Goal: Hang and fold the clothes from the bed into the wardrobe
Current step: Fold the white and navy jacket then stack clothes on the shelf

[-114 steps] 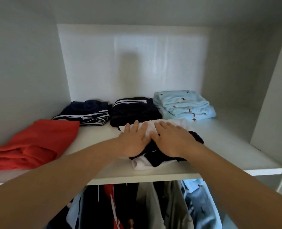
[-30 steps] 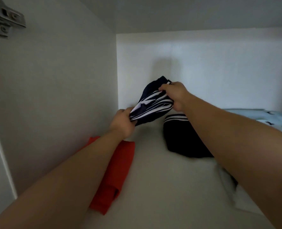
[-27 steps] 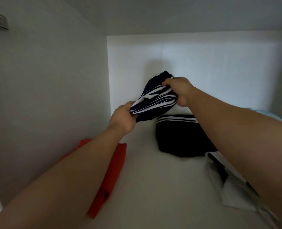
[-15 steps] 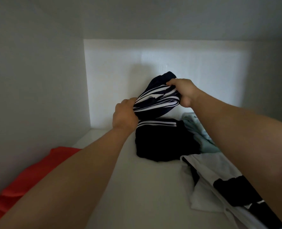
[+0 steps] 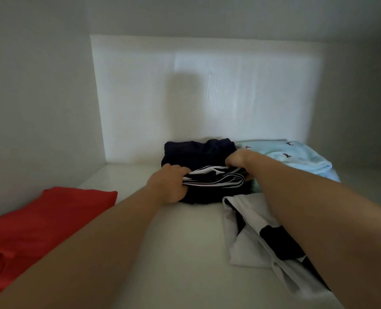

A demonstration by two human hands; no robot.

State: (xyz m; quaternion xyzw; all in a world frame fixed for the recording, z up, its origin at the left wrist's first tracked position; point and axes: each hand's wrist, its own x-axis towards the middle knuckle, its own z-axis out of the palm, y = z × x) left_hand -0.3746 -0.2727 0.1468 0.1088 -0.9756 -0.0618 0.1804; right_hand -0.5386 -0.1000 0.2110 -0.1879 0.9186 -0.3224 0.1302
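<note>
Nearest to me on the white shelf (image 5: 174, 253), a red garment (image 5: 46, 219) lies folded flat on the left, against the left side wall (image 5: 40, 108). On the near right sits a loosely folded white and black garment (image 5: 252, 230), and the right forearm crosses over it and hides its right part. Both forearms reach away from me toward the middle of the shelf, where I see the navy striped garment (image 5: 214, 178). It is a dark bundle with bold white bands running left to right across its near face, bunched and creased rather than flat. The left hand (image 5: 167, 186) has its fingers curled round the bundle's left end, and the right hand (image 5: 238, 160), knuckles up, grips the right end, so both ends are covered from my view. The bundle rests low on a dark pile (image 5: 196, 152) of folded cloth. I cannot tell where the striped piece ends and the cloth under it begins, since all of it is equally dark. Just beside that pile on the right, and touching it, lies a light blue garment (image 5: 296, 159) with small dark motifs, its near edge cut off by the right arm. Beyond everything stands the pale back panel (image 5: 207, 97), with a soft shadow on it above the pile.
</note>
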